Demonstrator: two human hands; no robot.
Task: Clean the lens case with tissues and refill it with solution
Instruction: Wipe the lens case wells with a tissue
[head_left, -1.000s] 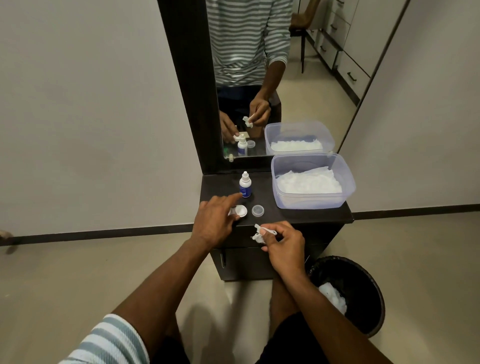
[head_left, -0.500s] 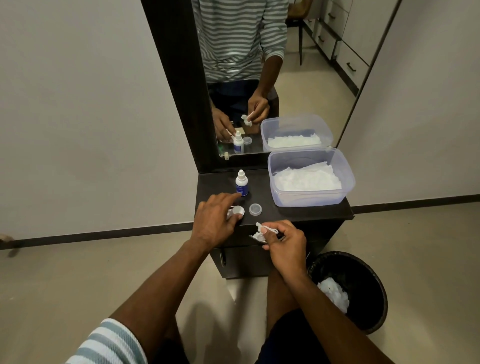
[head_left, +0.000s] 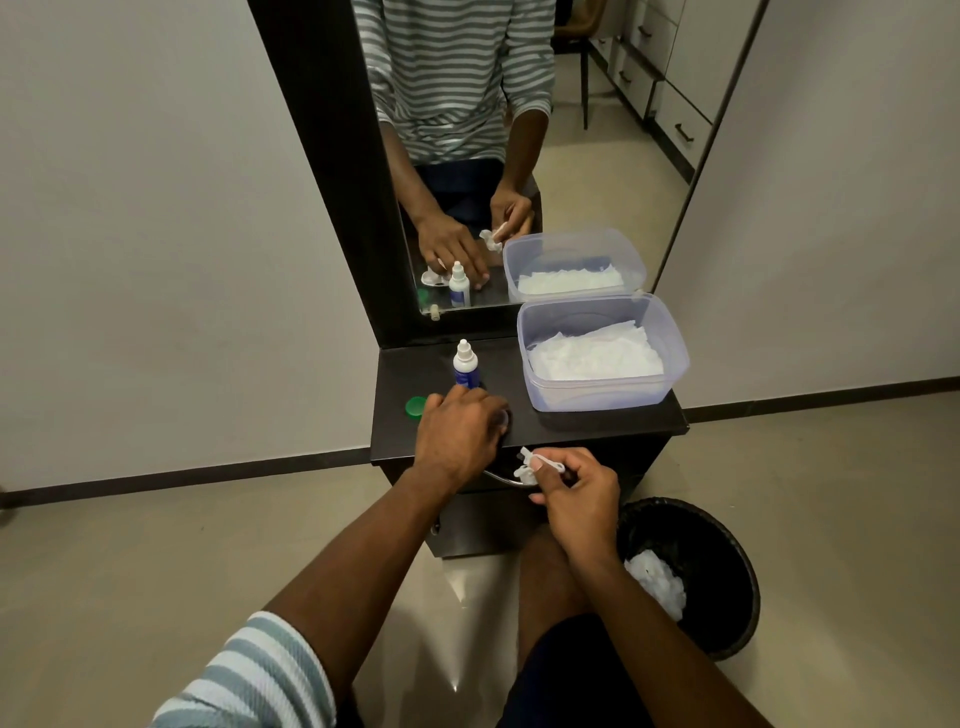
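Uncovering green cap (head_left: 415, 407), left hand (head_left: 457, 431) shifted.

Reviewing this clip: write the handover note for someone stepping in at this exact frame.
Left hand: palm down over the small parts on the vanity top; what it grips is hidden.
Right hand: pinches a crumpled tissue off the front edge.
Solution bottle stands capped behind the left hand; green cap lies to its left.
Tissue tub at right; used tissues in the bin.
Done: some wiping, judging by the bin.
Left: finish wiping, refill, cap.
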